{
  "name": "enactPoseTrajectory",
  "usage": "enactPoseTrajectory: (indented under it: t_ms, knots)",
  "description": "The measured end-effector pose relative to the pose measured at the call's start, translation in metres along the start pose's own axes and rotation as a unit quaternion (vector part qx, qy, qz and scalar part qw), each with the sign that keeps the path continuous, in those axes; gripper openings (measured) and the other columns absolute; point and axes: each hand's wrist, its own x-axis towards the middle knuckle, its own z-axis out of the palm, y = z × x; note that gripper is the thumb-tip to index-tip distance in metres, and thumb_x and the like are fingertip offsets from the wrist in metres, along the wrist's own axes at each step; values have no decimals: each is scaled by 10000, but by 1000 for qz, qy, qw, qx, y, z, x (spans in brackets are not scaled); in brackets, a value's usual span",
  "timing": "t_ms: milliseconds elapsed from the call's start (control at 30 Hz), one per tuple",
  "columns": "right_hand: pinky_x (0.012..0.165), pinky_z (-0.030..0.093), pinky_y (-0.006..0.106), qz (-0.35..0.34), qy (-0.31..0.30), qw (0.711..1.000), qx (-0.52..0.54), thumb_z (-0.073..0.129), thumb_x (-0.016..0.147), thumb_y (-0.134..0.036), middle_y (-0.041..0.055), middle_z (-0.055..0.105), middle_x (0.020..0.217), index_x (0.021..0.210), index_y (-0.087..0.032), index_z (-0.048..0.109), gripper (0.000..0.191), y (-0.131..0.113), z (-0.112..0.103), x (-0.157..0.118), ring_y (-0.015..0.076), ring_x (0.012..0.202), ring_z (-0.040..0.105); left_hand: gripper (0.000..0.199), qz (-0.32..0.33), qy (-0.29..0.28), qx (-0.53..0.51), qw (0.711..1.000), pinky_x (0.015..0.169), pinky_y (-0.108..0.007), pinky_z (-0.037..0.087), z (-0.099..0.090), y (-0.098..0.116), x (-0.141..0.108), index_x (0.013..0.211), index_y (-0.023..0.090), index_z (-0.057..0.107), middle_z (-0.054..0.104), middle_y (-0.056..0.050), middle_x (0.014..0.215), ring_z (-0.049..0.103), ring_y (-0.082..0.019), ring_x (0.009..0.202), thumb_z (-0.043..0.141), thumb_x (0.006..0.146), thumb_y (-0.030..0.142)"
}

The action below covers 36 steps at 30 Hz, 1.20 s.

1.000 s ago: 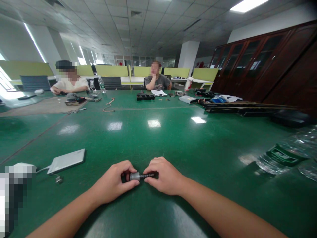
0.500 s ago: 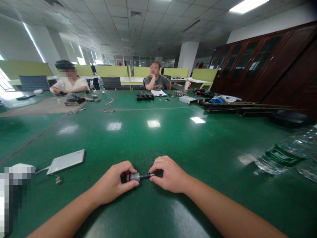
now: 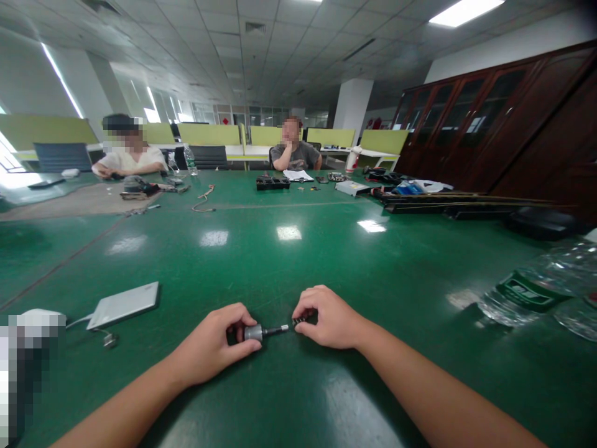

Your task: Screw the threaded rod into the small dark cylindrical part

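My left hand [image 3: 215, 341] is closed around a grey metal cylinder [image 3: 253, 333], its thumb in front and its fingers behind. From the cylinder's right end a thin dark shaft [image 3: 275, 330] with a bright tip points toward my right hand [image 3: 330, 318]. That hand pinches a small ribbed metal piece [image 3: 298, 322], which resembles a spring. A short gap separates the ribbed piece from the shaft tip. Fingers hide part of both items. Both hands are low over the green table [image 3: 261, 255].
Left of my hands lie a silver flat device [image 3: 125, 305] with a cable and a small metal part [image 3: 110, 340]. Plastic water bottles [image 3: 527, 297] lie at the right. Across the table sit two people, near a black tray [image 3: 273, 183] and long black rails [image 3: 433, 202].
My right hand has moved right and slightly up, away from the shaft, with the ribbed piece in its fingers. The shaft's bright tip is now exposed. My left hand has barely moved.
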Motion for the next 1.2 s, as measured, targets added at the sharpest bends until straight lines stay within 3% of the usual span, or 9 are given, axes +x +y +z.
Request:
enactPoseTrajectory:
  t_ms: [200,467,667,1200]
  knots:
    - [807,399,300,-29,-3,999,29,769,732,-207,-17,696,788,839,-215,738,112,-3,12,1,143,784,615,171,7,1,7,1000,648,-246,435,2,-1,1,883,187,610,614,3,809,578,-151,703,674,836,339]
    - [805,388,300,-58,25,998,33,773,762,-235,-13,714,804,914,-222,727,159,-24,40,11,149,793,609,175,34,16,10,999,652,-242,427,4,-4,-1,877,187,588,596,10,828,566,-145,717,713,798,278]
    - [829,384,304,-78,27,996,33,733,816,-265,-4,718,846,917,-215,717,114,-23,38,8,149,833,611,124,32,9,3,999,676,-254,444,4,-4,-2,910,184,605,611,-1,827,585,-150,730,637,868,297]
    - [826,389,317,-84,14,996,27,719,804,-243,5,708,840,942,-215,716,140,-24,38,7,161,832,601,141,9,2,17,1000,650,-249,425,4,-1,0,867,187,602,596,14,788,566,-152,704,681,804,284]
